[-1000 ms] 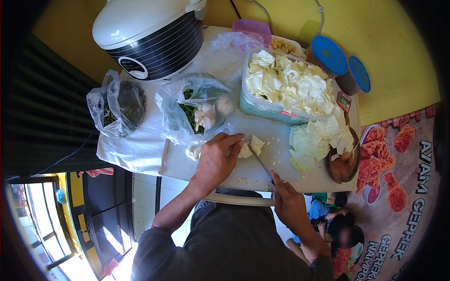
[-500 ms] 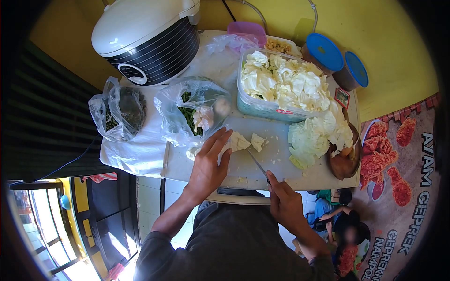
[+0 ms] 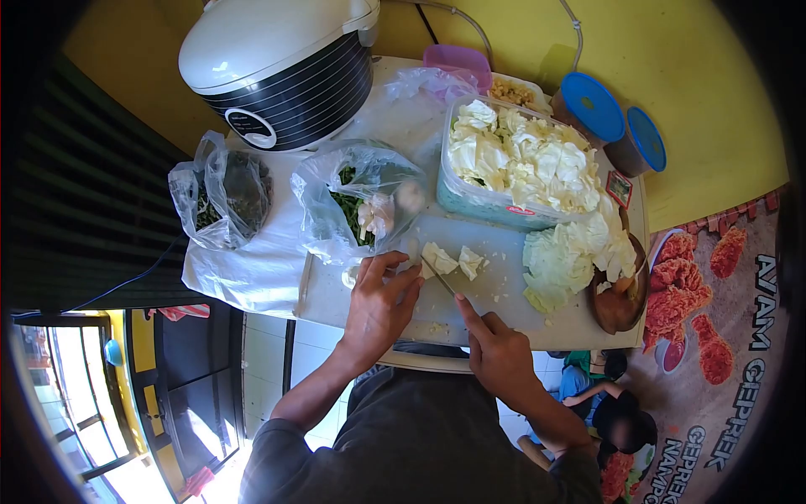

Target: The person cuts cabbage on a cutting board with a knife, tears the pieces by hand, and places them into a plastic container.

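My right hand (image 3: 501, 354) grips a knife (image 3: 438, 278), index finger stretched along its spine, the blade pointing up and left over the table. Curled beside the blade tip, my left hand (image 3: 382, 302) presses on a pale piece of cabbage (image 3: 411, 249) that its fingers mostly cover. Just right of the blade lie cut cabbage chunks (image 3: 440, 259), with small crumbs scattered about. Loose cabbage leaves (image 3: 558, 262) rest farther right. Behind them stands a clear plastic tub (image 3: 495, 210) heaped with torn cabbage.
Plastic bags with greens (image 3: 357, 197) and dark leaves (image 3: 222, 197) lie left. A rice cooker (image 3: 285, 84) stands at the back left. Blue-lidded containers (image 3: 594, 105) are at the back right, a brown wooden bowl (image 3: 617, 311) at the right edge. Another person (image 3: 617, 420) sits below right.
My left fingers have curled in from a flatter, stretched pose. The knife has moved up and left, to the left side of the cut chunks. The whole view has shifted slightly.
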`<state>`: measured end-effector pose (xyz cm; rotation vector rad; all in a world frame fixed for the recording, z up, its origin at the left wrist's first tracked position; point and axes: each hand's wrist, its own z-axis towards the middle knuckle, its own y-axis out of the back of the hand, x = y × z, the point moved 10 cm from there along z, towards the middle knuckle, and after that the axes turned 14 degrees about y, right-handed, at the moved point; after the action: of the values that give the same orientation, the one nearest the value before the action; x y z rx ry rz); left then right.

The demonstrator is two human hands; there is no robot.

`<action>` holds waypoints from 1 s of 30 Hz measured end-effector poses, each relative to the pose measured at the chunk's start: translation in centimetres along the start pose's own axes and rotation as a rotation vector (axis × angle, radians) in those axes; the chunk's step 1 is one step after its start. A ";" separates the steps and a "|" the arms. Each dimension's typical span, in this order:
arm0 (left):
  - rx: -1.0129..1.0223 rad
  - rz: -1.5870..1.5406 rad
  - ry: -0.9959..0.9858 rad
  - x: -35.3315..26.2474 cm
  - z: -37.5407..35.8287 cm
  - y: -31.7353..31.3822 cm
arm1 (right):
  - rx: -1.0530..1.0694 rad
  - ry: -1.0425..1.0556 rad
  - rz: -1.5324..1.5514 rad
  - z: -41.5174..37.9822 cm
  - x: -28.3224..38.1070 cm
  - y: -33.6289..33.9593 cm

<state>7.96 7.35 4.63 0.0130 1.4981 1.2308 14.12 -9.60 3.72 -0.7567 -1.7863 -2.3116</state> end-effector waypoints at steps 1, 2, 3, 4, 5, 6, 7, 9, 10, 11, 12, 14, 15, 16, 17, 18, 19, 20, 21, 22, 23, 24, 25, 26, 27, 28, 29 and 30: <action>0.003 -0.002 0.004 0.0 0.0 0.0 | 0.000 0.002 0.000 0.1 0.0 -0.1; 0.008 -0.005 0.008 0.1 0.0 0.0 | 0.000 0.002 0.000 0.3 0.0 -0.2; 0.013 -0.003 0.014 0.1 0.0 -0.1 | -0.001 0.000 0.000 0.5 0.0 -0.3; 0.018 -0.003 0.021 0.1 0.0 -0.1 | 0.015 -0.007 -0.007 0.7 0.2 -0.3; 0.024 -0.003 0.025 0.1 0.1 -0.2 | 0.029 -0.014 -0.016 1.1 0.5 -0.1; 0.013 -0.007 0.024 0.1 0.2 -0.3 | 0.042 -0.019 -0.026 1.5 0.6 0.1; 0.004 -0.008 0.026 0.1 0.2 -0.3 | 0.046 -0.016 -0.019 1.6 0.6 0.1; -0.002 -0.009 0.052 0.3 0.2 -0.2 | 0.052 -0.011 0.001 1.5 0.7 0.0; -0.001 -0.011 0.075 0.2 0.3 -0.1 | 0.059 -0.017 0.001 1.2 0.7 0.0; -0.005 -0.015 0.096 0.2 0.5 0.0 | 0.065 -0.019 -0.001 0.8 0.6 0.2; 0.011 -0.018 0.086 0.2 0.5 -0.1 | 0.074 -0.018 -0.004 0.3 0.5 0.4; 0.037 -0.023 0.074 0.4 0.4 -0.4 | 0.074 -0.008 -0.005 -1.3 0.3 0.8; 0.025 -0.013 0.067 0.3 0.3 -0.1 | 0.075 -0.002 -0.006 -2.0 0.2 1.0; 0.014 -0.004 0.055 0.1 0.4 0.1 | 0.091 -0.008 0.009 -2.6 0.1 1.1; 0.003 0.005 0.036 -0.3 0.6 0.3 | 0.102 -0.017 0.022 -3.1 0.1 1.3; 0.109 -0.008 0.055 0.0 0.7 -0.3 | 0.107 -0.031 0.033 -3.4 -0.1 1.6; 0.221 -0.020 0.067 0.3 0.7 -0.7 | 0.101 -0.038 0.067 -3.3 -0.4 2.2; 0.337 -0.030 0.076 0.3 0.7 -1.4 | 0.093 -0.049 0.101 -3.2 -0.8 2.8; 0.357 -0.032 0.062 -0.3 1.0 -1.5 | 0.089 -0.059 0.135 -3.2 -1.0 3.1; 0.370 -0.035 0.052 -0.8 1.5 -1.5 | 0.035 -0.073 0.142 -3.4 -1.4 3.5; 0.379 -0.037 0.047 -1.1 2.0 -1.6 | -0.016 -0.082 0.152 -3.6 -1.8 3.6; 0.342 0.002 0.017 -1.3 2.5 -1.6 | -0.065 -0.090 0.163 -3.7 -2.2 3.8; 0.307 0.041 -0.015 -1.2 3.1 -2.0 | -0.103 -0.127 0.174 -3.7 -2.6 3.9; 0.273 0.079 -0.049 -1.4 3.4 -2.2 | -0.142 -0.168 0.185 -3.6 -2.9 4.1; 0.264 0.090 -0.075 -1.7 3.5 -2.3 | -0.184 -0.211 0.195 -3.7 -3.3 4.3; 0.258 0.102 -0.100 -1.9 3.6 -2.2 | -0.195 -0.195 0.182 -3.7 -3.5 4.2; 0.251 0.116 -0.125 -2.0 3.7 -2.1 | -0.205 -0.178 0.171 -3.7 -3.7 3.9; 0.263 0.091 -0.159 -2.4 3.8 -2.0 | -0.214 -0.159 0.161 -3.7 -3.8 3.7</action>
<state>12.73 7.54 5.71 0.3497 1.5219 1.0702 17.73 -14.88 4.57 -1.1021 -1.4839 -2.4180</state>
